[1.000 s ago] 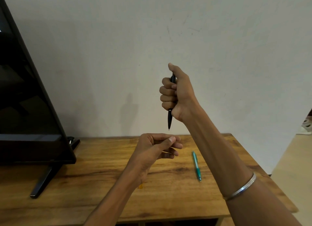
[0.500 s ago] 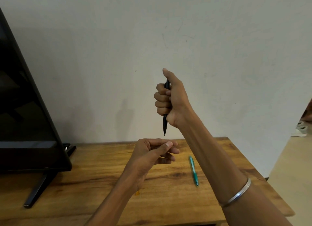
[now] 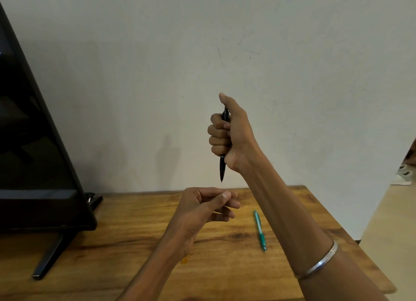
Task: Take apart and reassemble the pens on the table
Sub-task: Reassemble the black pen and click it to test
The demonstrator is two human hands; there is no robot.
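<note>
My right hand [image 3: 231, 134] is raised above the table in a fist around a black pen [image 3: 222, 168]. The pen stands upright, tip down, with my thumb over its top end. Below it my left hand [image 3: 202, 208] hovers over the wooden table [image 3: 126, 237], fingers loosely curled and apart, holding nothing that I can see. A teal pen [image 3: 260, 231] lies flat on the table to the right of my left hand, tip toward me.
A black television [image 3: 33, 156] on a slanted stand leg [image 3: 48, 259] fills the left side of the table. A plain wall rises behind. The table's right edge [image 3: 351, 237] drops to a tiled floor. A metal bangle [image 3: 319, 262] circles my right forearm.
The view has tilted upward a little, so hands and table sit lower in frame. My right hand still grips the black pen upright; my left hand keeps its pose below.
</note>
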